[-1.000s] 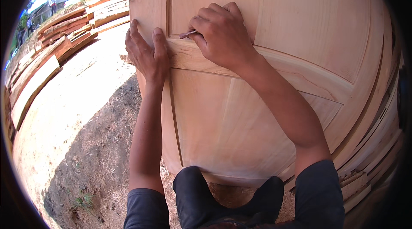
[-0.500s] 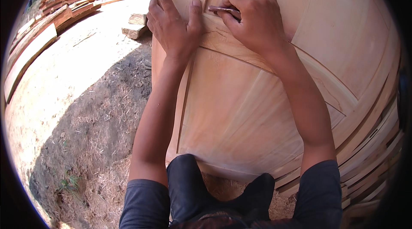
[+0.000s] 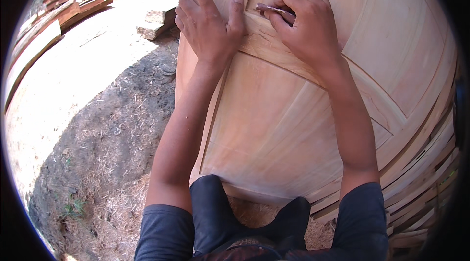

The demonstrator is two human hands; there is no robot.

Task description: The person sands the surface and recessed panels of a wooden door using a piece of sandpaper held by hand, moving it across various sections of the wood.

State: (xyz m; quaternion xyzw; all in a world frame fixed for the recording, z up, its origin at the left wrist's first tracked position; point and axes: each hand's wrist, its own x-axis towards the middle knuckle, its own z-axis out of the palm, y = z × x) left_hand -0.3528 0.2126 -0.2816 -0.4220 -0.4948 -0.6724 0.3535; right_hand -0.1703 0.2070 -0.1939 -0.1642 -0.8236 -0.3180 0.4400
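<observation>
A pale wooden panelled door (image 3: 313, 129) is lying flat on a stack of similar wooden pieces (image 3: 421, 182), filling the centre and right of the head view. The person is bending over its near end, with dark-trousered knees (image 3: 215, 212) pressing against the door's lower edge.

The left hand (image 3: 208, 21) is lying palm down on the door's left stile near the crossing rail, fingers spread and pointing away from the body. Its grip is released; it is grasping nothing and is only pressing on the wood.

The right hand (image 3: 306, 23) is resting on the raised rail just beside the left hand, the two thumbs nearly touching. Its grip is clenched around a small thin dark tool (image 3: 274, 9), pinched between thumb and fingertips. The tool's tip is lying against the joint where the rail is meeting the upper panel. The kind of tool is too small and too covered by the fingers to tell.

To the left, the ground (image 3: 98, 129) is showing bare soil strewn with shavings, part in shade and part in strong sunlight. Long planks (image 3: 44, 31) are lying stacked along the far left edge, and a short offcut block (image 3: 154, 23) is lying near the door's far left corner.
</observation>
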